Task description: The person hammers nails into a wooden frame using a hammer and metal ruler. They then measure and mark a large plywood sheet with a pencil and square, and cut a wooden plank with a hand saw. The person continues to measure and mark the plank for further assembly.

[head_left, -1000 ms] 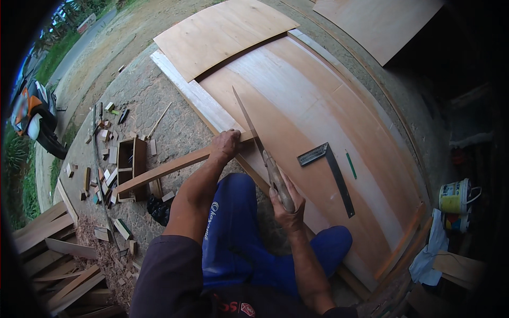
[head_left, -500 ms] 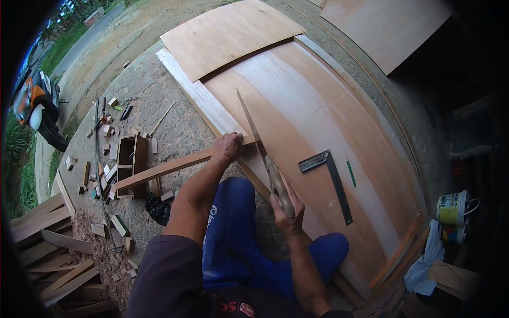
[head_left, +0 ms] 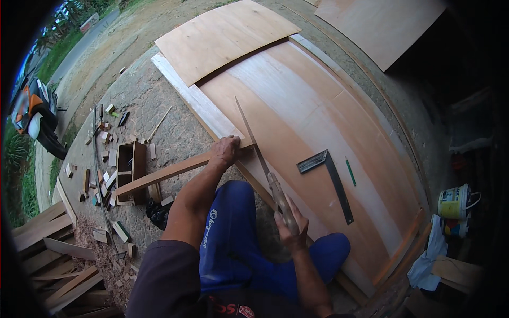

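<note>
My left hand point(head_left: 226, 151) is closed on a long wooden strip point(head_left: 169, 170), pressing it near its right end against the edge of a large wooden panel point(head_left: 275, 100). The strip's other end reaches left over a small wooden box point(head_left: 131, 167). In my right hand point(head_left: 293, 228) is the handle of a handsaw point(head_left: 265, 167). Its narrow blade points away from me and crosses the strip's end, just right of my left hand. On the panel, to the right of the saw, lie a try square point(head_left: 335, 180) and a green pencil point(head_left: 350, 173).
A plywood sheet point(head_left: 228, 40) covers the panel's far end. Wood offcuts point(head_left: 106, 180) and tools litter the concrete at left, with stacked planks point(head_left: 45, 233) nearer. A paint bucket point(head_left: 453, 202) and a white cloth point(head_left: 428, 257) are at right. A motorbike point(head_left: 40, 114) stands far left.
My right hand has drawn the saw back toward me and slightly right. My left hand keeps its hold on the strip. The whole view has shifted slightly.
</note>
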A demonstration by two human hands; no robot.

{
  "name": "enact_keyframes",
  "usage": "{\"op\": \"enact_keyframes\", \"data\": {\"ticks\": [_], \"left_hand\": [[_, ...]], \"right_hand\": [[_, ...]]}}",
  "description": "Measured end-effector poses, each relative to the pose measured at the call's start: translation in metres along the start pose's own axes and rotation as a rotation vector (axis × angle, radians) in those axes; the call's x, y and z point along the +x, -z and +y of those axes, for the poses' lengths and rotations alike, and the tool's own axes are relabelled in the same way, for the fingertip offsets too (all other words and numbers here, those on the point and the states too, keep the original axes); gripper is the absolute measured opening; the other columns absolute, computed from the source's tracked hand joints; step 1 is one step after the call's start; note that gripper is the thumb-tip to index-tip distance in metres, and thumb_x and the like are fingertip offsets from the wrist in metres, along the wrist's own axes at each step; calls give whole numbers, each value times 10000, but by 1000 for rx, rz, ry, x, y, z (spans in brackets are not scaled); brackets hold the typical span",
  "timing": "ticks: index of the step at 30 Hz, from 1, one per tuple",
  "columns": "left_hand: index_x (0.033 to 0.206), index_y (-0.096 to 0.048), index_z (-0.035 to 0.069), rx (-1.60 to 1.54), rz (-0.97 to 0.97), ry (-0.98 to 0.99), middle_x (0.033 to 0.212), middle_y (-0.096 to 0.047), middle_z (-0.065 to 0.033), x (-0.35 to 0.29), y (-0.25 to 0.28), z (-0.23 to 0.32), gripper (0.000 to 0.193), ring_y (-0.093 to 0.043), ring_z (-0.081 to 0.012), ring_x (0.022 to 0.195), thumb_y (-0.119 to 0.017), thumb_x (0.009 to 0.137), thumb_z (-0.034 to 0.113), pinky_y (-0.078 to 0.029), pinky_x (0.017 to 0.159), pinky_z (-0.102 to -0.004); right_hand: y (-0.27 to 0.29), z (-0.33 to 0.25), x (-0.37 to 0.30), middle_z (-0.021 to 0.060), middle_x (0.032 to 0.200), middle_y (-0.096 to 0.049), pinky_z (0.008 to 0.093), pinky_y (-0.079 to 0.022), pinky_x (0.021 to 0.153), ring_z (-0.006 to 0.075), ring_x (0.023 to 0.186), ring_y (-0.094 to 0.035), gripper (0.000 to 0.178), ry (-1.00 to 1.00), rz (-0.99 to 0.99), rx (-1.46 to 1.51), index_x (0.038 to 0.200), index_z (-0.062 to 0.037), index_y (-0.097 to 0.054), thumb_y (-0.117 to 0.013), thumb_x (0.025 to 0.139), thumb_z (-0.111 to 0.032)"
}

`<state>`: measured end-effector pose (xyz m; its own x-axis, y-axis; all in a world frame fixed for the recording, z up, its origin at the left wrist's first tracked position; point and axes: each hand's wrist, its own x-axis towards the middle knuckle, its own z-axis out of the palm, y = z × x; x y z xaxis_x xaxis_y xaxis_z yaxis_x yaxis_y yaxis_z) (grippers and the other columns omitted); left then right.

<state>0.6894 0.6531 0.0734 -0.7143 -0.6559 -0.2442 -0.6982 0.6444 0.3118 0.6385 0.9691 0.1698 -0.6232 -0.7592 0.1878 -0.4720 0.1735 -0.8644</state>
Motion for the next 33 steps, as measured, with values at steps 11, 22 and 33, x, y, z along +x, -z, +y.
{"op": "enact_keyframes", "data": {"ticks": [11,22,33], "left_hand": [[961,-665,130,13,73,-55,1062,-678,-80,11,-7,11,242,-656,-328,1073,-700,825,326,-513,850,-509],[937,-647,120,28,90,-92,1018,-677,-93,8,-16,9,207,-661,-336,1030,-681,819,286,-526,830,-497],[950,-657,128,43,46,-60,1036,-682,-88,2,-10,8,164,-657,-321,1053,-628,859,262,-529,833,-489]], "right_hand": [[-41,-2,78,261,1202,-670,396,-570,861,392,1056,-696,523,33,58,8,1344,44,-564,-706,869,-120],[16,-5,-26,236,1123,-715,373,-573,829,331,958,-739,486,-119,-24,-96,1316,49,-591,-686,872,-124],[72,-40,-90,253,1167,-691,392,-577,881,389,1016,-716,502,-262,-233,-151,1349,30,-573,-676,878,-110]]}}
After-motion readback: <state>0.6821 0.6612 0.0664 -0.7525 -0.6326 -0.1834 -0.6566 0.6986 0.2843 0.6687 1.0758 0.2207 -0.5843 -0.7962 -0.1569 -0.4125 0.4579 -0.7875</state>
